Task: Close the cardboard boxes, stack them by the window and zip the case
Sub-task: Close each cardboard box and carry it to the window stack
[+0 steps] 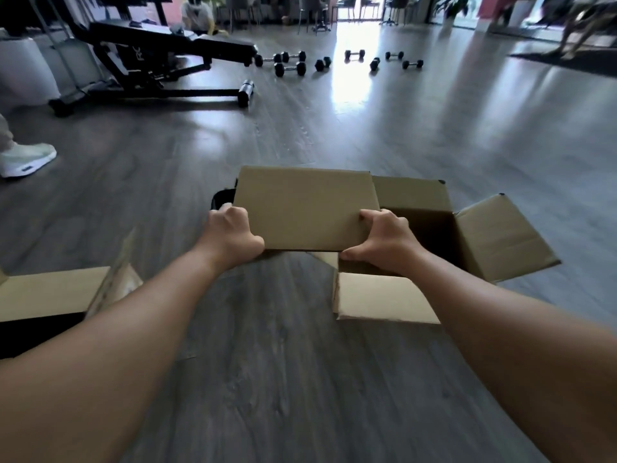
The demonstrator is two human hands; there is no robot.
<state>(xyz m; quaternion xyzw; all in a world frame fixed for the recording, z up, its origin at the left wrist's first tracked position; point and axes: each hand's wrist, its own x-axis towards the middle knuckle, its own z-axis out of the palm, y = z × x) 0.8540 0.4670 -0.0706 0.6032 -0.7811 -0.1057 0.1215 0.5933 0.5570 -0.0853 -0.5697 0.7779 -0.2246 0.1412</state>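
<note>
Small closed cardboard box (pixel 305 207), being held above the grey floor (pixel 283 362) near the middle of the view, partly overlapping a larger open box (pixel 414 289) just to its right. Left hand (pixel 230 237) gripping the near left corner, fingers curling round the side, thumb underneath. Right hand (pixel 384 242) gripping the near right corner, fingers hooking over the top edge, thumb pressing the near face. Both hands clamped on the same small box, none free.

Larger box standing with all flaps (pixel 500 235) splaying outward, not yet closed. Third open box (pixel 53 292) lying at the left edge, flap raised. Dark object (pixel 222 198), possibly the case, peeking out behind the small box.

Further out: weight bench (pixel 160 58), scattered dumbbells (pixel 290 66), another person's shoe (pixel 25 160) at far left.

Risks, judging from this moment: small box slipping, being pinched only at its two near corners; catching on the raised rear flap of the open box while passing over it; tripping on the dumbbells if carrying toward the bright doorway.

Hard to make out: contents of the open boxes, lost in shadow; far side of the small box and any tape on it; nature of the dark object, mostly hidden; left box cut off by the frame; window itself not clearly identifiable, background blurring.
</note>
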